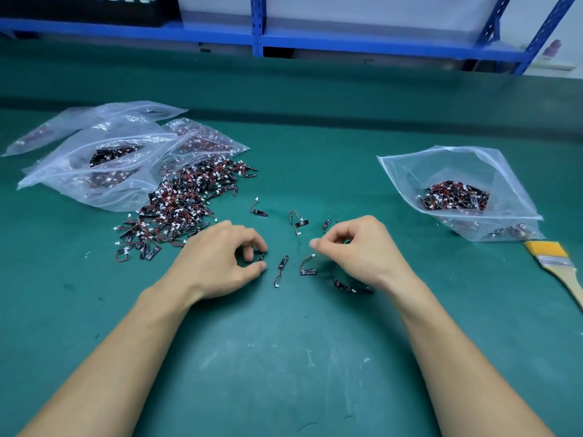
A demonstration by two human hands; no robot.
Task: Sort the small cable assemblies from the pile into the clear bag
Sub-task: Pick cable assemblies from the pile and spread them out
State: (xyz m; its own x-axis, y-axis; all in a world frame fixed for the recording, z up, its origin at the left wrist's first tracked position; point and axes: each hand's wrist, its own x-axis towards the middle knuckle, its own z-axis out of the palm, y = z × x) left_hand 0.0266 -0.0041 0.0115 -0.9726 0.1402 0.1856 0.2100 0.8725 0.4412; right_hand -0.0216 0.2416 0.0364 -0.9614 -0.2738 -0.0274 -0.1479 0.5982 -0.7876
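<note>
Green matting [284, 357] covers the bench in the head view, with both bare forearms reaching in from the bottom edge.

The left hand [220, 260] lies palm-down just beside the near edge of the pile [183, 203] of small cable assemblies. Its forefinger and thumb curl toward each other with only a narrow gap, and a small black piece [261, 257] sits in that gap. Whether the tips actually grip it is not clear.

The right hand [362, 247] is curled into a loose fist, thumb tip pressed against the forefinger. Something dark shows inside the curl, but I cannot tell if it is a held part or shadow.

Between and around the hands lie loose assemblies [280, 269], black strips with red wire and white plugs, spread apart on the mat.

Well to the right, the clear bag [473, 165] lies with its mouth open, a heap of the same parts inside it. Just beside its near corner rests a brush [555, 263] with yellow bristles.

Behind the pile on the left are several filled bags [104, 159], overlapping. A blue shelf frame [258, 26] runs along the back.
</note>
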